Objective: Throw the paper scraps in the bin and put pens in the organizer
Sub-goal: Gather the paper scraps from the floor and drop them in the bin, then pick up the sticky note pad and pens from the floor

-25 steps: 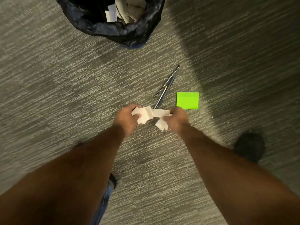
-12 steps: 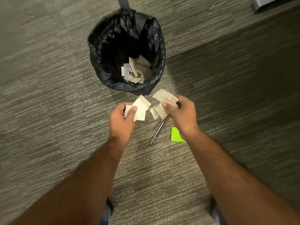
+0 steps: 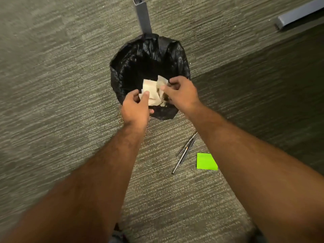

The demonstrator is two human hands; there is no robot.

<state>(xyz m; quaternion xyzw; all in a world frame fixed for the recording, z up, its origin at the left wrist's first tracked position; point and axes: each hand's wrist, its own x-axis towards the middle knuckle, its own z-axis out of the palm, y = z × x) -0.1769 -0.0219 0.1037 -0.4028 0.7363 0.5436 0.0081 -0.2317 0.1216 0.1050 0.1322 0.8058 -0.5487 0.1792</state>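
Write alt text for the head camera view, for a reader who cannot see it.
Seen from above, a person's left hand and right hand hold pale paper scraps over the open mouth of a black-lined bin on grey carpet. Nearer the person, by the right forearm, pens and a bright green sticky note lie on the floor.

Green sticky pad (image 3: pixel 206 161) on grey carpet (image 3: pixel 52 85), grey post (image 3: pixel 142 16)
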